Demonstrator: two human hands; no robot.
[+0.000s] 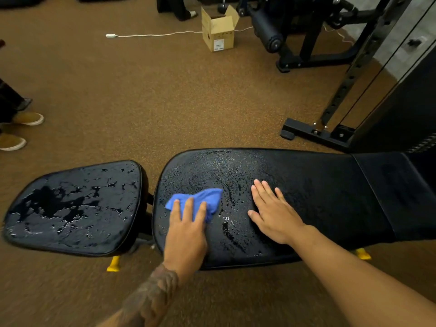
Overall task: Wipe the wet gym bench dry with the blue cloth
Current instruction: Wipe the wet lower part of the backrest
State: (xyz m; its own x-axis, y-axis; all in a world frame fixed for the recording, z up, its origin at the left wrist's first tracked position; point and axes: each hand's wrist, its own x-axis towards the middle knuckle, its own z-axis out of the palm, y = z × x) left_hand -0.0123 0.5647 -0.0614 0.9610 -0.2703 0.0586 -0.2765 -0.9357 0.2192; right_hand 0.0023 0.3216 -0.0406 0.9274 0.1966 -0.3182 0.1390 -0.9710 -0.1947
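A black padded gym bench lies across the lower half of the view. Its long back pad is beaded with water at its left end and looks duller toward the right. The separate seat pad at the left carries large puddles. My left hand presses a crumpled blue cloth flat onto the left end of the back pad, fingers spread over it. My right hand rests flat on the pad just right of the cloth, fingers apart, holding nothing.
A black cable machine frame stands behind the bench at the right. An open cardboard box and a white cord lie on the brown floor further back. A person's shoes are at the left edge. Yellow bench feet show below.
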